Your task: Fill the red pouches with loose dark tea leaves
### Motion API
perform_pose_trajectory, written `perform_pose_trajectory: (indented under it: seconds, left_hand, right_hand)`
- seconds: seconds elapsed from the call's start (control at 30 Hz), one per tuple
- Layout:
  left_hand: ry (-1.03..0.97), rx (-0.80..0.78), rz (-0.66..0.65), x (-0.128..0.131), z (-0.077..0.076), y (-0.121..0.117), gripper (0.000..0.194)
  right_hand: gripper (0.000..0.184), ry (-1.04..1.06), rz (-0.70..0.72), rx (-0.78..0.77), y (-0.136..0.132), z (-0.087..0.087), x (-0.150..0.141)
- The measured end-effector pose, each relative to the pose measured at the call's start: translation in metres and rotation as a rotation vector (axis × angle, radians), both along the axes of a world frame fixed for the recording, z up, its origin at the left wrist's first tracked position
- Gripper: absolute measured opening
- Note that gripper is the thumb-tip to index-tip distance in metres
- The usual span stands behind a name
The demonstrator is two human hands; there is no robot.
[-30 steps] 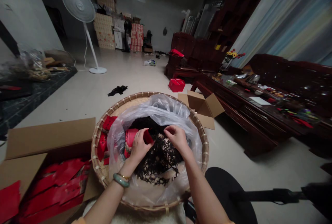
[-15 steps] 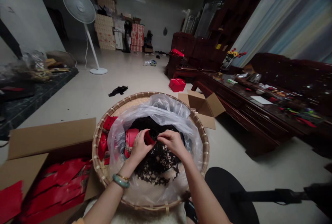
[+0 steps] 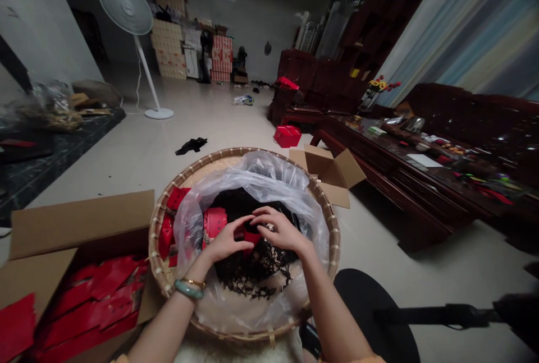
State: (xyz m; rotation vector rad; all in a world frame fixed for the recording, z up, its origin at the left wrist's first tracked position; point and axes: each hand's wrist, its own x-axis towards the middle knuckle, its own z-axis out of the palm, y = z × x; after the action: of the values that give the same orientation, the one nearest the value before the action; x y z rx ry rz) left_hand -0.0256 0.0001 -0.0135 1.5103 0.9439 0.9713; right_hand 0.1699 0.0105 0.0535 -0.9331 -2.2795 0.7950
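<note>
The left hand and right hand are half-closed, with curved fingers nearly meeting over a small red packet. The packet is largely hidden, and the firmness of the hold cannot be told. It lies near the middle of the round bamboo tray, within a clear plastic bag, over a heap of dark, crumbly leaves. More red packets are massed left of the heap. The packet is judged light, thin-walled and easily dented, its glossy surface slightly slippery; hold is best taken on the flat faces, gently. The leaves are judged brittle. A cardboard box of flat red sheets is placed left of the tray.
</note>
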Motion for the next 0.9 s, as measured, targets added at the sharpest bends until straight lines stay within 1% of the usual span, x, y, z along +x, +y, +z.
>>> perform_pose_trajectory:
  seconds: [0.07,0.13,0.2,0.27,0.37,0.47,0.53,0.63,0.7,0.8,0.9]
  left_hand:
    - [-0.098,-0.068,-0.03,-0.003,-0.001,-0.001,0.062]
    - [-0.201,-0.125,-0.043,-0.002,-0.003,-0.003,0.06]
    - [-0.269,-0.164,-0.039,0.001,-0.005,-0.004,0.059]
    - [-0.273,-0.176,-0.045,0.007,-0.007,-0.005,0.059]
    - [-0.153,-0.141,-0.018,0.015,-0.011,-0.006,0.057]
    - [-0.026,-0.143,0.071,0.019,-0.017,-0.007,0.05]
    - [0.027,-0.109,0.122,0.019,-0.02,-0.007,0.044]
    - [0.14,0.067,0.225,0.02,-0.021,-0.007,0.036]
    - [0.218,0.16,0.285,0.021,-0.019,-0.009,0.033]
    - [0.303,0.208,0.334,0.024,-0.015,-0.012,0.037]
    - [0.385,0.213,0.367,0.028,-0.013,-0.015,0.044]
  right_hand:
    - [0.017,-0.009,0.02,-0.028,0.0,0.002,0.001]
    - [0.013,0.024,-0.003,-0.012,0.001,-0.001,0.001]
    - [0.009,0.081,-0.1,0.05,0.003,-0.007,-0.001]
    - [0.011,0.135,-0.23,0.119,0.005,-0.014,-0.003]
    - [0.014,0.166,-0.365,0.18,0.008,-0.019,-0.005]
    - [0.016,0.185,-0.418,0.163,0.009,-0.018,-0.005]
    - [0.017,0.16,-0.432,0.123,0.009,-0.016,-0.006]
    - [0.026,0.014,-0.42,0.083,0.008,-0.014,-0.01]
    - [0.036,-0.07,-0.436,0.08,0.007,-0.014,-0.014]
    - [0.038,-0.102,-0.487,0.083,0.006,-0.019,-0.019]
    - [0.041,-0.044,-0.435,0.038,0.006,-0.027,-0.021]
